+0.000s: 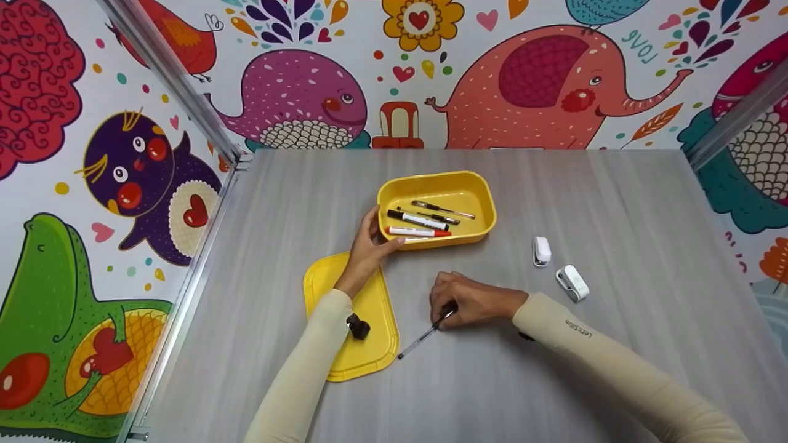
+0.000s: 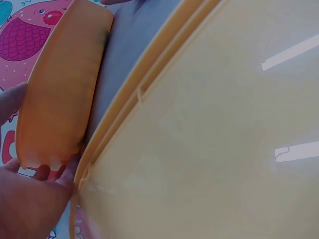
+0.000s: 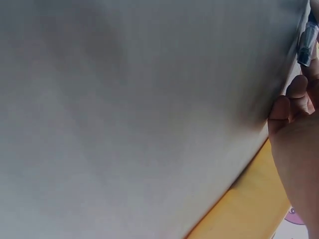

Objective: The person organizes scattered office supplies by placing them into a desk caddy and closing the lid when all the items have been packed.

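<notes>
A yellow box (image 1: 483,206) holds several pens and markers, among them a black-and-white marker (image 1: 418,220) and a red-and-white marker (image 1: 409,232). My left hand (image 1: 367,252) grips the box's left end, thumb at the near rim and fingers around the side; the left wrist view shows the fingers (image 2: 44,172) against the box wall (image 2: 62,94). My right hand (image 1: 465,299) pinches a clear pen (image 1: 420,339) with a dark end, slanting down-left, its far tip near the tabletop. In the right wrist view part of the pen (image 3: 307,44) shows beside curled fingers (image 3: 280,108).
A yellow lid (image 1: 366,357) lies flat under my left forearm, close to the pen's tip. Two white staplers (image 1: 541,251) (image 1: 572,283) are on the grey table (image 1: 603,203) to the right. A patterned wall (image 1: 400,74) and metal frame posts (image 1: 178,80) bound the table.
</notes>
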{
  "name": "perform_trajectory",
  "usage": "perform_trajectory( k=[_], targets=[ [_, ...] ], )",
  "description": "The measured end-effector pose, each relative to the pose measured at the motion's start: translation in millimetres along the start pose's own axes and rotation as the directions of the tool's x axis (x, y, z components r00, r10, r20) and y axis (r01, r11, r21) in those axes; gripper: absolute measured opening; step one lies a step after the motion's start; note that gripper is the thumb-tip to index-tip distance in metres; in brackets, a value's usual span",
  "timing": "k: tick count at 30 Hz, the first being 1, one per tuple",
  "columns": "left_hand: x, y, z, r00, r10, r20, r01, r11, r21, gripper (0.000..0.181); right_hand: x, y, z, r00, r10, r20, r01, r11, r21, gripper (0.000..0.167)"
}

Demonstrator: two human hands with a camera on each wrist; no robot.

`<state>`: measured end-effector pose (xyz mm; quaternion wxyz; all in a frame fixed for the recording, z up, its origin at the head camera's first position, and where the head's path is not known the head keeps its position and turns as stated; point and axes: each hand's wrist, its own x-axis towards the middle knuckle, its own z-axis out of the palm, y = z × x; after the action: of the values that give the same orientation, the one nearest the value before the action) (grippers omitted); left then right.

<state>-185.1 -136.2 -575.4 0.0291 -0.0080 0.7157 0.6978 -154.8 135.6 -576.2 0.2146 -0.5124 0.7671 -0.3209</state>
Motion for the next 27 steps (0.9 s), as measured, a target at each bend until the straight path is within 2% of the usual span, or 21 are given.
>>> perform_trajectory(
  k=[3, 16, 21, 25, 27],
  targets=[
    [-0.3, -0.6, -0.1, 1.0, -0.004, 0.004, 0.004, 1.0, -0.01, 0.097, -4.5, -0.7, 2.6, 1.0, -0.014, -0.013, 0.015, 1.0, 0.015, 0.012],
    [-0.7, -1.2, -0.7, 1.0, -0.008, -0.001, 0.008, 1.0, 0.007, 0.099, -19.1, -4.0, 7.3, 0.997, 0.021, -0.07, -0.014, 0.995, 0.104, 0.012],
    [1.0, -1.1, -0.8, 1.0, -0.003, 0.0, 0.003, 1.0, 0.017, 0.098, -23.8, -4.1, 7.1, 0.989, 0.055, -0.137, -0.031, 0.985, 0.172, 0.012],
    [0.4, -0.4, -0.7, 1.0, -0.009, 0.001, 0.009, 1.0, 0.012, 0.098, -27.8, -5.0, 7.3, 0.974, 0.087, -0.211, -0.042, 0.978, 0.206, 0.014],
    [0.1, -0.2, -0.7, 1.0, -0.009, -0.002, 0.009, 1.0, 0.006, 0.098, -29.8, -5.2, 7.8, 0.964, 0.073, -0.257, -0.018, 0.978, 0.209, 0.015]
  ],
)
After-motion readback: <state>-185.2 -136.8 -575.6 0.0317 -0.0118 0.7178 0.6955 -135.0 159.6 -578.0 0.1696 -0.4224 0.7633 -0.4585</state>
